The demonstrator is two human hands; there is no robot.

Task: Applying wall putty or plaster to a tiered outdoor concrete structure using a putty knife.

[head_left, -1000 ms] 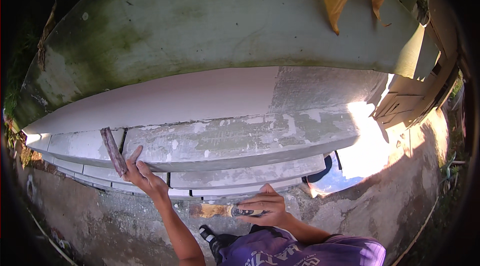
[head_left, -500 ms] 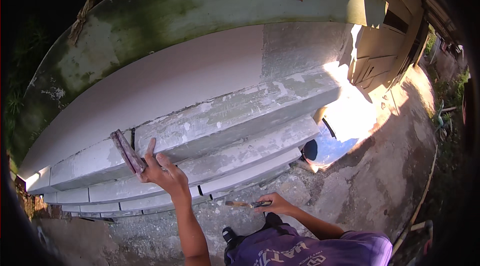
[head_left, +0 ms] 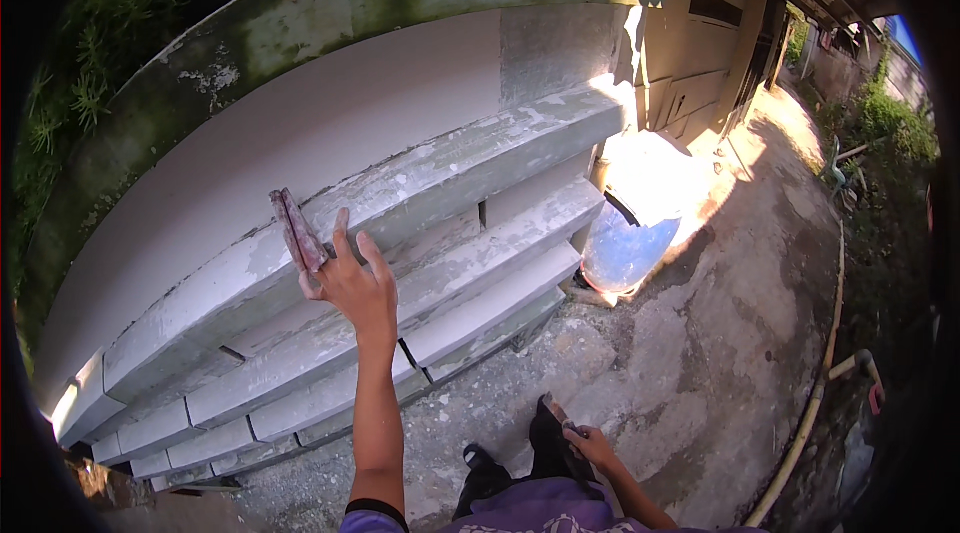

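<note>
Since the earlier frame the view has swung rightward, and the right hand (head_left: 597, 448) has dropped beside the leg (head_left: 548, 436), curled around a dark handle (head_left: 573, 427) too small to make out well. The left hand (head_left: 362, 295) grips the near end of a dusty strip (head_left: 301, 235), index finger and thumb spread free; the strip points to eleven o'clock over the top ledge (head_left: 430, 169). Keeping it flat, with even pressure, should serve best. The ledge's edge runs from eight o'clock to two. From the left hand, the white wall (head_left: 300, 128) bounds twelve o'clock, a blue object (head_left: 625, 255) stands at three, and the concrete path (head_left: 715, 353) gives room toward four.
</note>
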